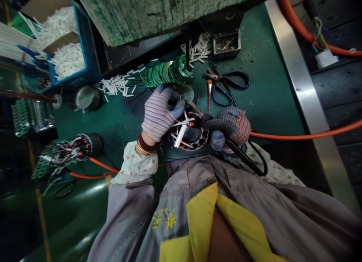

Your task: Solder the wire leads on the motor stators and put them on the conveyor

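Note:
My left hand (161, 112), in a striped glove, is pinched above the left rear of a round wound part (204, 138); what its fingertips hold is too small to make out. White sleeves (181, 135) and wires stick up from that part. On its right side, my right hand (230, 128) is wrapped round the black handle (213, 124) of a tool with a metal tip (194, 106), which points toward my left fingertips. A black cable hangs in a loop from this handle. Behind my left hand lie green curved strips (166, 73).
Pliers and scissors (236, 80) and a red brush (209, 94) lie at the back right, near a small metal tray (226, 45). Loose white tubes (115, 85), a blue bin (89, 62) and another wired part (96, 145) are leftward. An orange cable (283, 135) runs right.

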`<action>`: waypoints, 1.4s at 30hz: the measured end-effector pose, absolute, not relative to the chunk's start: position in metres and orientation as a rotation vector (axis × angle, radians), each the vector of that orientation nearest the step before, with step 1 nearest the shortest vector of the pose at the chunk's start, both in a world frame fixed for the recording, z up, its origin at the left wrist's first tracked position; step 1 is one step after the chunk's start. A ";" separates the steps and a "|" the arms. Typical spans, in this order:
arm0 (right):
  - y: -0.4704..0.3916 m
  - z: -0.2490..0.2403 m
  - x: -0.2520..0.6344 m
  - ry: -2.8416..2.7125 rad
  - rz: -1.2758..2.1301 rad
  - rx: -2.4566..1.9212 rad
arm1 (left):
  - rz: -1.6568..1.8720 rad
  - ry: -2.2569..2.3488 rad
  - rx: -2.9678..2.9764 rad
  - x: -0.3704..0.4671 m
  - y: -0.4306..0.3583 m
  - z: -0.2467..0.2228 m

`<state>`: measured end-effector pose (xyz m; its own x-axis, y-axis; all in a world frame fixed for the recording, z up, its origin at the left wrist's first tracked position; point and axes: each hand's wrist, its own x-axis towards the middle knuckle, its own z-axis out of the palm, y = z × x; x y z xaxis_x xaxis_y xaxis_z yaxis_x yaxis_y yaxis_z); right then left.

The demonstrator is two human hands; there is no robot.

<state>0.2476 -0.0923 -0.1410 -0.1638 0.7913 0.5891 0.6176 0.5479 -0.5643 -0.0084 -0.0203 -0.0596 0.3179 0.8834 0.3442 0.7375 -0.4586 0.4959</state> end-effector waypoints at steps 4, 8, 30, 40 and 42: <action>-0.091 -0.133 0.246 -1.856 0.164 -1.119 | 0.817 1.489 2.247 -0.010 -0.023 -0.056; -0.090 -0.136 0.246 -1.947 0.259 -1.232 | 0.724 1.472 2.288 -0.018 -0.012 -0.053; -0.089 -0.127 0.241 -1.775 0.181 -1.148 | 0.684 1.527 2.294 -0.019 -0.010 -0.054; -0.081 -0.108 0.237 -1.687 0.175 -0.986 | 0.795 1.556 2.176 -0.015 -0.020 -0.057; -0.082 -0.109 0.236 -1.679 0.186 -1.010 | 0.766 1.553 2.203 -0.015 -0.015 -0.056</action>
